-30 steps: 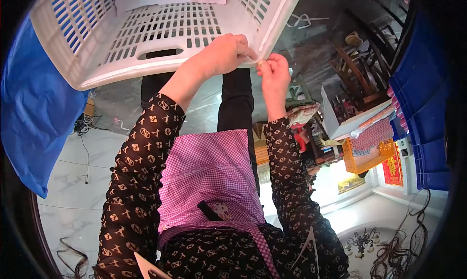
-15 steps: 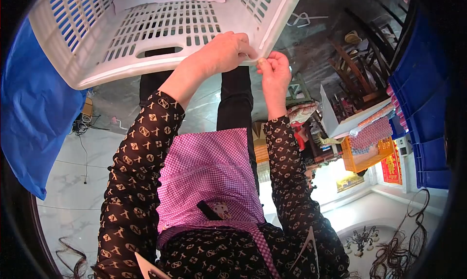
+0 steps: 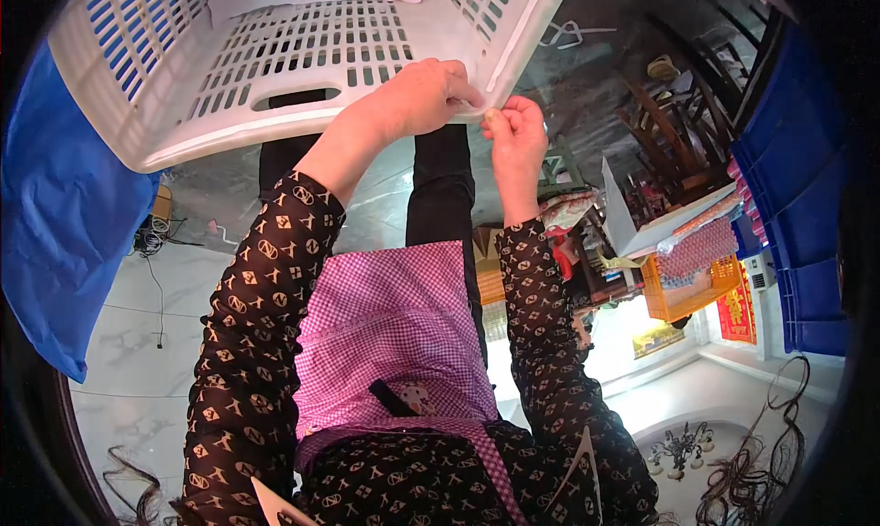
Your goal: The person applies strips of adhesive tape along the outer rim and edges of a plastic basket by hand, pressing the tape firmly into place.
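Working at the near right corner of a crate (image 3: 229,139) straight ahead, the left hand (image 3: 417,99) curls its fingers inside, their grip unclear, while the right hand (image 3: 519,145) seems to pinch the corner from outside, close work calling next for steady fingertips.

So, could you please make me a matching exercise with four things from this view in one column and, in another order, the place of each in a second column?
Things:
1. white slotted plastic basket
2. pink-and-white checked cloth apron
3. orange-yellow plastic basket
4. wrinkled blue sheet

Places:
A. along the left edge of the view
B. between the black patterned sleeves
C. at the top of the view, with the left hand and right hand at one corner
D. to the right of both sleeves

Right pairs: 1-C, 2-B, 3-D, 4-A
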A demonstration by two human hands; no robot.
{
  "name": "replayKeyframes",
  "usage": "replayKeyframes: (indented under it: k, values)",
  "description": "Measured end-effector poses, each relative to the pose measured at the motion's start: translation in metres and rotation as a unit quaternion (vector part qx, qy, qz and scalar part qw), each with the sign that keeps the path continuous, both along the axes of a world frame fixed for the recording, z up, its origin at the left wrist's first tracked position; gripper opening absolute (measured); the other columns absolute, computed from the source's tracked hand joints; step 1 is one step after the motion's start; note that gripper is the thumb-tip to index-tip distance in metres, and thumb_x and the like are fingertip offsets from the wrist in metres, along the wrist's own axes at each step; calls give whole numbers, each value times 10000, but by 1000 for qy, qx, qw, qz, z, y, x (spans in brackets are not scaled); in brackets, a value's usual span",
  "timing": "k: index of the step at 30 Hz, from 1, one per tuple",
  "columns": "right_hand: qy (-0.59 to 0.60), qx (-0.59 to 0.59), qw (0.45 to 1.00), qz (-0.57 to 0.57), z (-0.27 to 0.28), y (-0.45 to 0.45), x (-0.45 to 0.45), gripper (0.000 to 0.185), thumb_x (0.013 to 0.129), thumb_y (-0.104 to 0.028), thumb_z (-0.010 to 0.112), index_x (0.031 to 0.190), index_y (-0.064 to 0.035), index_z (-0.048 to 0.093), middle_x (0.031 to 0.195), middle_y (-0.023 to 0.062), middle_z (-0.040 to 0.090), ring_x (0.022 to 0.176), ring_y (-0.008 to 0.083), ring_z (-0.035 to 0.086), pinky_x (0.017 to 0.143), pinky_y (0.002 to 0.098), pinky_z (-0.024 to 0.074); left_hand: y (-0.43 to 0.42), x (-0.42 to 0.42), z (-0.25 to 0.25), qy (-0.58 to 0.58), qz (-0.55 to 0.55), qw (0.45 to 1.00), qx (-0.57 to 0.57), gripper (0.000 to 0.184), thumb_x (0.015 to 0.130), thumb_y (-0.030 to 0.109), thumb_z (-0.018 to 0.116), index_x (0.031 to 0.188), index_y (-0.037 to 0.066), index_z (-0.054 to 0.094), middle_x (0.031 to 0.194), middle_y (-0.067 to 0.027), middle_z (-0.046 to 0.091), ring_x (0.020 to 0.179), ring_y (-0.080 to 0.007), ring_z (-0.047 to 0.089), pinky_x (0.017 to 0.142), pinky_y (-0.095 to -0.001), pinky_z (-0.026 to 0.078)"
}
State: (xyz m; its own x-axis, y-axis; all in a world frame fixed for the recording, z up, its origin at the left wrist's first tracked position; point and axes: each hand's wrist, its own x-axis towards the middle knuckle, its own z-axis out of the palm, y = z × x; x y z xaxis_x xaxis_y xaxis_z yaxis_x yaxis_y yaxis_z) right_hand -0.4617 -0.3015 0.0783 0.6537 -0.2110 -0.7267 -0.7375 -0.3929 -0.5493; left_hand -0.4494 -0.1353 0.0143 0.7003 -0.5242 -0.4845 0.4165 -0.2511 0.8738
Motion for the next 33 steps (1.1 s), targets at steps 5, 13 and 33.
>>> replayKeyframes:
  k: [5, 13, 33]
  values:
    - [2, -1, 1000, 2, -1, -2, 0, 201, 848, -37, 601, 1016, 8, 500, 750, 40, 633, 644, 74, 565, 609, 212, 470, -2, -4, -2, -70, 24, 997, 7, 231, 770, 14, 627, 966, 112, 703, 849, -64, 599, 845, -260, 585, 766, -341, 481]
    - [2, -5, 1000, 21, 1, -1, 2, 186, 864, -23, 583, 1023, 24, 498, 785, 53, 630, 664, 73, 560, 616, 206, 466, 3, -3, 0, -71, 13, 997, 2, 203, 778, 22, 616, 939, 100, 710, 880, -68, 612, 847, -270, 592, 779, -345, 481]
    - [2, -8, 1000, 15, 1, 0, 2, 178, 864, -25, 593, 1016, 21, 511, 776, 45, 633, 664, 67, 566, 612, 199, 465, 3, -1, 5, -79, -20, 996, 35, 194, 801, 102, 600, 959, 129, 710, 912, -74, 599, 921, -274, 577, 838, -365, 468]
